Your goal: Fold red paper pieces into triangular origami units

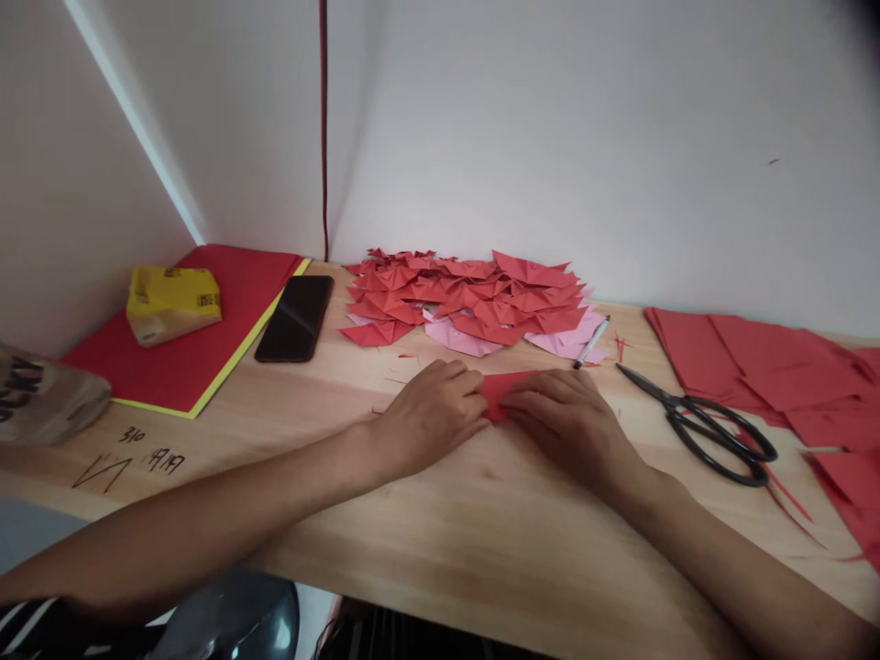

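Note:
A small red paper piece [496, 392] lies on the wooden table [426, 522], mostly covered by both hands. My left hand [430, 412] rests on its left side with fingers curled and pressed down on it. My right hand [564, 417] covers its right side, fingers bent and pressing on the paper. Behind the hands lies a pile of several folded red and pink paper shapes [474, 301] against the wall.
Black scissors [708, 431] and a stack of red sheets [776, 371] lie at the right. A pen [592, 342] sits beside the pile. At the left are a black phone [295, 317], a red and yellow folder [206, 339] with a yellow packet [173, 302], and a bag [41, 394].

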The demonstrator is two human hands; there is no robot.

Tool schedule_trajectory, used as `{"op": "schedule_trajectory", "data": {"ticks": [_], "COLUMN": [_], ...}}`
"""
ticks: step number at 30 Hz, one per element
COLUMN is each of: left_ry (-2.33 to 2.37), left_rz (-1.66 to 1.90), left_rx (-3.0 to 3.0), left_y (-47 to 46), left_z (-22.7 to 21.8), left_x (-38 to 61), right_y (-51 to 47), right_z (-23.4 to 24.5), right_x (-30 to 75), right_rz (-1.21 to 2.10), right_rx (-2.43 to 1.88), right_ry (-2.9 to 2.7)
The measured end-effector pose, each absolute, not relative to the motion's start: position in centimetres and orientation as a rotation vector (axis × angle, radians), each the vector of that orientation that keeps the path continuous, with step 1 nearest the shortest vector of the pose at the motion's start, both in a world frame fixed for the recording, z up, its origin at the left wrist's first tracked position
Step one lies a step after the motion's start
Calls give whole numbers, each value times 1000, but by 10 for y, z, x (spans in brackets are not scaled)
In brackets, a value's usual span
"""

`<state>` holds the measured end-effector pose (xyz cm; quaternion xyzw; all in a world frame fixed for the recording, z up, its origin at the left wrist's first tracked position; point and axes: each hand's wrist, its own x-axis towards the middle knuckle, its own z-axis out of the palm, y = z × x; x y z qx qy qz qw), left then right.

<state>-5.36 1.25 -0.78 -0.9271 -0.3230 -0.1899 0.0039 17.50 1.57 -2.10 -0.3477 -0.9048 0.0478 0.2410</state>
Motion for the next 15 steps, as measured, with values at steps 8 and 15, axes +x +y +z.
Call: {"op": "schedule_trajectory", "data": {"ticks": [8,15], "left_ry": [-1150,-1258], "left_rz": [-839,-814], "left_rx": [-2942,-2929], "left_y": [20,16], "left_z": [-12,-12], "left_x": [-48,-48], "right_y": [18,24], "right_z": [-14,-15], "right_x": [165,156], "right_rz": [311,269], "right_rx": [-1221,-1336], "right_ry": [-2357,-2387]}}
